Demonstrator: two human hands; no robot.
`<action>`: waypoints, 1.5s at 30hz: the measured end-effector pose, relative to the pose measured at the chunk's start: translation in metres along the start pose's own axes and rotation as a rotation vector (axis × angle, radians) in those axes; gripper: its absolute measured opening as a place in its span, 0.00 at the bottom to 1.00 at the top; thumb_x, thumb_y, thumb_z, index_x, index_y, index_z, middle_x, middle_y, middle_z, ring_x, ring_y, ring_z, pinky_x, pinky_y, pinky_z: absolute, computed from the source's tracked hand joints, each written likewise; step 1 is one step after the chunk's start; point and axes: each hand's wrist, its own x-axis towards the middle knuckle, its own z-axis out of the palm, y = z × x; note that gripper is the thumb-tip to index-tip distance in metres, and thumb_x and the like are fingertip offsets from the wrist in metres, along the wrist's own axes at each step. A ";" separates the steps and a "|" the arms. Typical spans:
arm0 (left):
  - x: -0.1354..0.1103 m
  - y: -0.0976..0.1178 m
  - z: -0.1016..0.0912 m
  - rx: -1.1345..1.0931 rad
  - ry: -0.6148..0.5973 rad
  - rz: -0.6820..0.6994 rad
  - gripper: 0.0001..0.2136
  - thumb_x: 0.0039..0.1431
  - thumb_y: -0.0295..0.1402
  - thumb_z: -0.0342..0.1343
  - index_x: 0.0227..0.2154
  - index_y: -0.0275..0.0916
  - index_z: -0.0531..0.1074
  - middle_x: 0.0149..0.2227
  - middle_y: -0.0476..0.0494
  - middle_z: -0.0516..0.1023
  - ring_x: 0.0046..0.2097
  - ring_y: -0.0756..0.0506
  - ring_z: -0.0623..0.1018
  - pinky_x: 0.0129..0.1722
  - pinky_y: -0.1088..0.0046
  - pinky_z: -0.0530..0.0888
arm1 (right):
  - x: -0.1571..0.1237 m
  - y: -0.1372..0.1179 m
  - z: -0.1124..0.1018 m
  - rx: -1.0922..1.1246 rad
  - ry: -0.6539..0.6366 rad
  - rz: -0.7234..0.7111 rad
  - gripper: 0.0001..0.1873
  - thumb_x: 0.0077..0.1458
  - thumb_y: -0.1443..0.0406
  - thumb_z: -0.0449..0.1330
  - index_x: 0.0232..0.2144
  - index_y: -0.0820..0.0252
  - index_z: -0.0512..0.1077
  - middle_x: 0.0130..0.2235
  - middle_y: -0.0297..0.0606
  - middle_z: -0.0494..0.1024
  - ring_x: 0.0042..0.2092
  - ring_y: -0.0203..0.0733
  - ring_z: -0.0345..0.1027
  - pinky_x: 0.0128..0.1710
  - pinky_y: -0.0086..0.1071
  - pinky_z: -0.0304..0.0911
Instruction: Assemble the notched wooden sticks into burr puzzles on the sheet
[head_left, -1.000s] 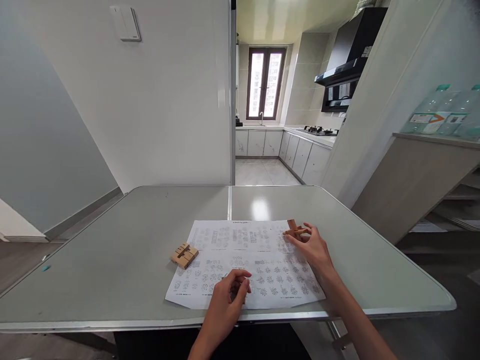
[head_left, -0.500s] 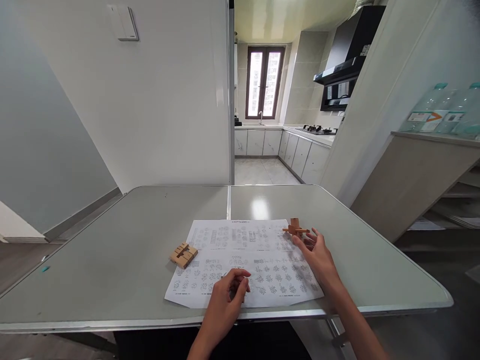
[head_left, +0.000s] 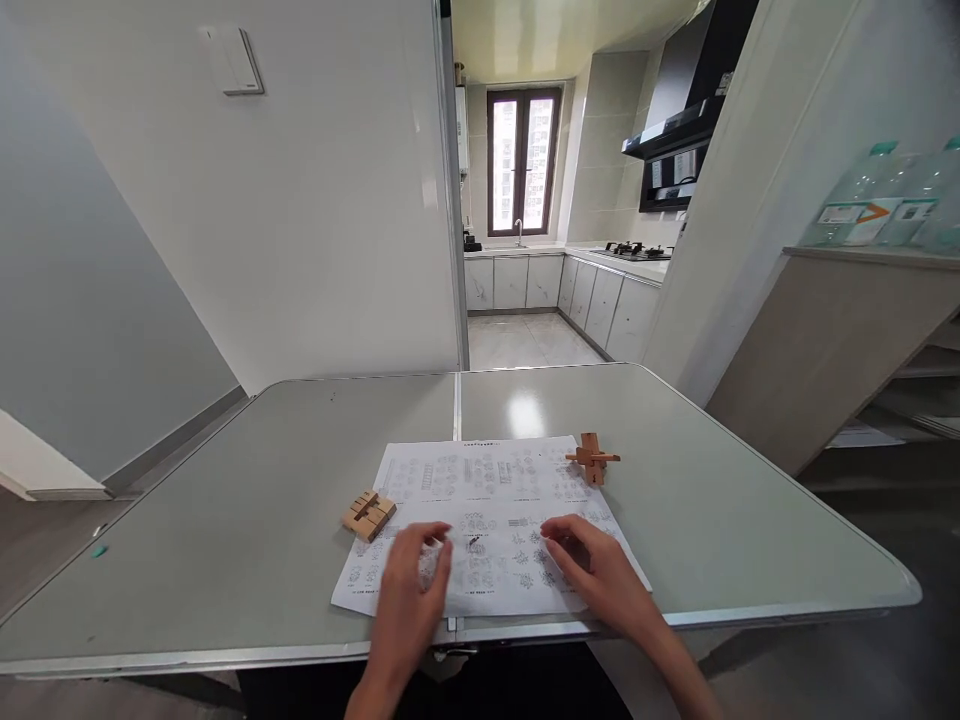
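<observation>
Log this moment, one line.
left hand: open, over sheet; right hand: open, over sheet; block: sheet's left edge; cross: sheet's far right corner

1. A white wall point(head_left: 337, 220) stands left, bearing a switch plate point(head_left: 234, 62).
2. The kitchen point(head_left: 619, 150) beyond has a dark-framed window point(head_left: 523, 160) (bright with daylight), marbled cabinets point(head_left: 510, 283), pale floor tiles point(head_left: 510, 340).
3. Light point(head_left: 526, 415) gleams on the greenish table point(head_left: 210, 520).

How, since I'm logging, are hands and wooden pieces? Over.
Left hand, right hand: open, visibly empty. Wooden cross at printed sheet's far-right corner; slotted block, left edge. Hands partly cover sheet.
</observation>
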 end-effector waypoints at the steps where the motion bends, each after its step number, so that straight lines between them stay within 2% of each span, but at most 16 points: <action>1: 0.005 -0.011 -0.006 0.099 0.111 0.024 0.18 0.67 0.49 0.50 0.50 0.43 0.73 0.52 0.37 0.75 0.55 0.34 0.72 0.43 0.60 0.76 | 0.000 0.000 -0.001 0.000 -0.004 0.004 0.14 0.67 0.54 0.56 0.44 0.54 0.76 0.45 0.42 0.83 0.46 0.49 0.77 0.46 0.39 0.71; 3: 0.016 -0.033 -0.018 0.292 0.286 0.040 0.23 0.64 0.51 0.52 0.54 0.40 0.71 0.56 0.33 0.71 0.61 0.30 0.67 0.58 0.48 0.69 | 0.000 0.000 -0.002 0.003 0.001 0.011 0.15 0.67 0.53 0.56 0.44 0.54 0.76 0.45 0.41 0.83 0.46 0.49 0.77 0.46 0.39 0.71; 4: 0.022 -0.044 -0.024 0.371 0.337 0.030 0.27 0.62 0.52 0.52 0.56 0.38 0.70 0.58 0.31 0.69 0.62 0.29 0.66 0.60 0.44 0.66 | -0.001 -0.001 -0.001 0.005 0.004 0.014 0.15 0.67 0.53 0.56 0.44 0.54 0.76 0.44 0.41 0.83 0.46 0.49 0.77 0.45 0.39 0.71; 7: 0.038 -0.067 -0.039 0.540 0.359 -0.046 0.33 0.61 0.54 0.52 0.62 0.35 0.64 0.64 0.28 0.63 0.64 0.27 0.62 0.63 0.41 0.62 | -0.002 -0.001 0.000 0.005 0.018 0.023 0.16 0.67 0.52 0.56 0.43 0.54 0.77 0.43 0.41 0.83 0.45 0.48 0.77 0.43 0.38 0.70; 10: 0.051 -0.076 -0.048 0.597 0.297 -0.101 0.37 0.60 0.56 0.52 0.64 0.33 0.62 0.64 0.27 0.66 0.64 0.26 0.63 0.63 0.42 0.60 | -0.003 0.000 0.002 0.008 0.037 0.016 0.15 0.68 0.53 0.56 0.42 0.54 0.77 0.43 0.41 0.83 0.44 0.48 0.76 0.43 0.38 0.70; 16: 0.061 -0.079 -0.053 0.559 0.227 -0.125 0.37 0.60 0.57 0.51 0.63 0.32 0.64 0.58 0.29 0.75 0.62 0.27 0.67 0.61 0.45 0.62 | -0.004 0.002 0.002 -0.006 0.043 0.015 0.15 0.68 0.53 0.56 0.42 0.54 0.77 0.41 0.40 0.83 0.42 0.48 0.76 0.41 0.38 0.69; 20: 0.059 -0.081 -0.053 0.499 0.225 -0.087 0.38 0.60 0.58 0.49 0.63 0.33 0.63 0.57 0.30 0.75 0.59 0.28 0.71 0.59 0.47 0.67 | -0.004 0.001 0.001 -0.003 0.032 0.031 0.15 0.68 0.53 0.55 0.42 0.54 0.76 0.41 0.40 0.82 0.42 0.48 0.76 0.41 0.38 0.69; 27: 0.057 -0.082 -0.054 0.401 0.220 -0.077 0.38 0.60 0.58 0.51 0.64 0.34 0.63 0.59 0.31 0.73 0.61 0.29 0.69 0.58 0.48 0.71 | -0.004 0.000 0.002 0.000 0.049 0.022 0.16 0.68 0.52 0.55 0.41 0.54 0.77 0.41 0.40 0.83 0.42 0.48 0.76 0.40 0.37 0.69; 45: 0.051 -0.075 -0.055 0.354 0.222 -0.050 0.33 0.58 0.56 0.56 0.58 0.37 0.67 0.56 0.33 0.75 0.59 0.31 0.73 0.56 0.50 0.72 | -0.004 0.000 0.002 0.008 0.069 0.020 0.19 0.66 0.49 0.56 0.40 0.55 0.78 0.40 0.41 0.83 0.41 0.49 0.77 0.40 0.37 0.70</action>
